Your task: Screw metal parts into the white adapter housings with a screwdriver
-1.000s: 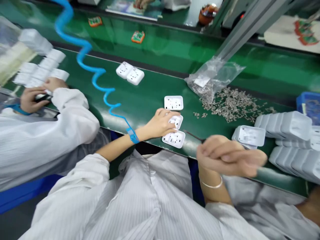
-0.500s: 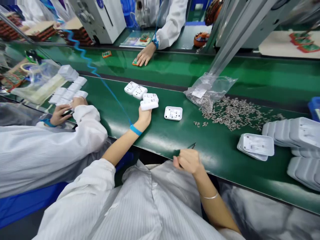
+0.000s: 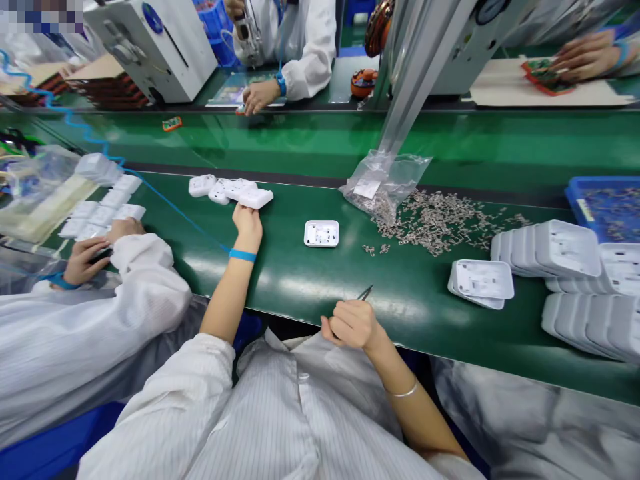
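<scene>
My left hand reaches across the green bench, its fingers closed under a white plastic housing. That housing is at the right end of a short row of similar white housings, apparently touching them. In my right hand, close to the bench's front edge, dark tweezers are gripped with their tips pointing away from me. An open white housing lies between my hands, farther back, its inside facing up. To its right are a few small metal clips.
A heap of metal clips spreads beside a clear plastic bag. Stacked white housings and a blue tray stand at right. A co-worker's hands handle housings at left. Another person's hand is across the bench.
My left hand has moved left with its housing, and the row beside it has shifted left too. My right hand keeps the tweezers. The camera view has turned slightly right.
</scene>
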The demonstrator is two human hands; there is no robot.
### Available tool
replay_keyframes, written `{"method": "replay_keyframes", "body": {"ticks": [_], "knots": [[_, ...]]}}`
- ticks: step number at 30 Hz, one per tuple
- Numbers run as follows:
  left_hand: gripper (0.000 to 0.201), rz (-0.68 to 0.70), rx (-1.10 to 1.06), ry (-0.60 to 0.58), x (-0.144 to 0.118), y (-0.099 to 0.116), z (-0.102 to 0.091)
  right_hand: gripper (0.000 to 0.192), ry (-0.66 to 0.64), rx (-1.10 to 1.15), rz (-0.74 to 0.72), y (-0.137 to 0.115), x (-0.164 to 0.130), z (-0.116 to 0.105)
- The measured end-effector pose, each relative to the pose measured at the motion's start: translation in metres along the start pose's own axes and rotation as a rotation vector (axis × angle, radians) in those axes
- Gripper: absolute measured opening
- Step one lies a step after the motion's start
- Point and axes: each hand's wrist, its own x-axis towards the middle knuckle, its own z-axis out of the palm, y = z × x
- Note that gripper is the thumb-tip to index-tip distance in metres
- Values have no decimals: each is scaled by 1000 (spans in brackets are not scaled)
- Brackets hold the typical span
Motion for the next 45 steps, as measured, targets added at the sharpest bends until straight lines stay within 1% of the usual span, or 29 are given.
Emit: {"method": "replay_keyframes", "body": {"ticks": [2, 3, 4, 5, 6, 8, 9, 10, 11, 12, 13, 15, 16, 17, 19, 20, 21, 22, 24, 27, 30, 32, 34, 36, 39, 41, 43, 44, 45], "knots": [[50, 25, 85, 34, -13, 4, -11, 41, 24, -9, 10, 0, 1, 1], [55, 84, 163, 32, -24, 4, -14, 41, 30, -14, 13, 0, 1, 1], [60, 173, 264, -15, -38, 3, -16, 41, 28, -20, 13, 1, 1, 2], [66, 300, 400, -129, -52, 1, -15, 41, 20, -24, 10, 1, 0, 2], [71, 455, 559, -316, -66, -1, -11, 41, 9, -25, 7, 2, 0, 3], [84, 747, 841, -788, -93, -5, 2, 40, -18, -17, 0, 4, -2, 3], [89, 859, 945, -986, -102, -7, 10, 40, -29, -7, -5, 4, -3, 3], [86, 935, 1036, -1161, -110, -8, 18, 40, -38, 6, -11, 3, -3, 2], [76, 974, 1105, -1305, -115, -9, 25, 40, -46, 22, -16, 3, -4, 1], [62, 972, 1158, -1377, -117, -10, 31, 41, -52, 37, -22, 3, -5, -1], [53, 942, 1203, -1401, -118, -12, 34, 41, -61, 52, -24, 3, -6, -2], [44, 862, 1174, -1375, -115, -17, 37, 41, -74, 56, -16, 6, -8, -3], [43, 835, 1081, -1304, -112, -20, 36, 41, -77, 58, -11, 7, -10, -2], [43, 815, 958, -1157, -108, -23, 35, 41, -76, 66, -10, 9, -11, -1], [41, 776, 777, -809, -97, -29, 30, 41, -79, 83, -23, 11, -13, 2], [42, 756, 735, -667, -91, -31, 27, 41, -78, 88, -30, 11, -13, 4], [43, 735, 737, -569, -85, -32, 25, 41, -77, 91, -36, 11, -13, 5], [44, 718, 778, -522, -78, -31, 22, 41, -79, 95, -37, 11, -13, 6], [41, 713, 935, -514, -65, -29, 18, 41, -87, 105, -28, 9, -12, 7], [35, 802, 1204, -505, -52, -27, 15, 40, -103, 119, -18, 8, -13, 8], [35, 911, 1416, -411, -44, -26, 17, 39, -86, 114, -17, 8, -13, 11], [33, 911, 1509, -333, -41, -25, 20, 39, -85, 98, -18, 8, -9, 13], [33, 873, 1547, -274, -40, -22, 22, 39, -94, 74, -19, 8, -4, 14], [34, 844, 1525, -267, -46, -17, 21, 39, -106, 43, -13, 5, 2, 14], [33, 871, 1343, -373, -67, -15, 18, 35, -117, 0, 17, -3, 5, 17], [32, 967, 1138, -525, -88, -17, 20, 33, -92, -30, 36, -6, 3, 22], [32, 1070, 935, -705, -113, -20, 28, 30, -93, -48, 36, -4, -1, 28], [33, 1095, 848, -805, -128, -19, 34, 31, -144, -37, 14, -2, -4, 31], [33, 1101, 759, -913, -144, -18, 42, 34, -230, -28, -5, 0, -5, 32]]}}
